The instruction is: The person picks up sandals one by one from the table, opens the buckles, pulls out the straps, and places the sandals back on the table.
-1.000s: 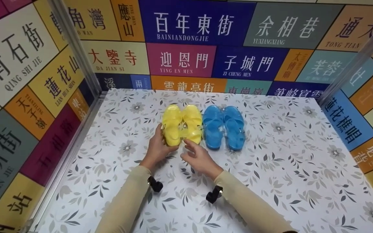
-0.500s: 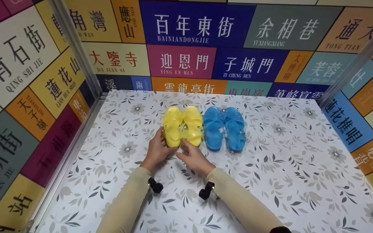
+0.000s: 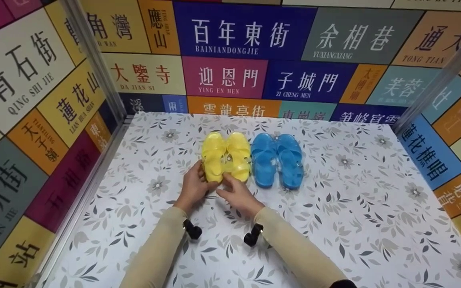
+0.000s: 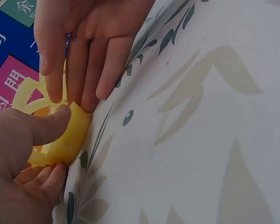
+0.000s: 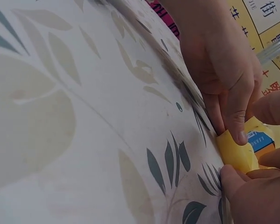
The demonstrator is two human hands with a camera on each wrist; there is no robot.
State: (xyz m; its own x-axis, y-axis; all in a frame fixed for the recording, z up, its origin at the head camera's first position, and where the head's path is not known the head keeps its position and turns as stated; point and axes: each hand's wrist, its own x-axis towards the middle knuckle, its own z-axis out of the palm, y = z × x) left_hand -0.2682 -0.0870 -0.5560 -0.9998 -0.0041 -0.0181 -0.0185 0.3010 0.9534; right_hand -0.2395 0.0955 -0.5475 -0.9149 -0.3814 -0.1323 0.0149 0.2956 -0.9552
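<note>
The left hand [image 3: 193, 186] grips the heel of the left yellow sandal [image 3: 213, 154] on the floral surface [image 3: 354, 236]. Right of that sandal: the right hand [image 3: 239, 197], straight fingers touching it; the right yellow sandal [image 3: 238, 152]; blue sandals [image 3: 264, 160].

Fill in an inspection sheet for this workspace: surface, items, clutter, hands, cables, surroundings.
Surface: white floral-print surface, lying flat.
Job's things: yellow sandals and blue sandals, two of each, side by side in the head view, toes toward the back wall; the blue ones are on the right.
Clutter: nothing seen.
Left hand: pinches the heel of the left yellow sandal.
Right hand: fingers extended at that same heel; whether they press is unclear.
Cables: nothing seen.
Surroundings: walls covered in colored sign panels, with a metal corner post at the left; small black devices at both wrists.
</note>
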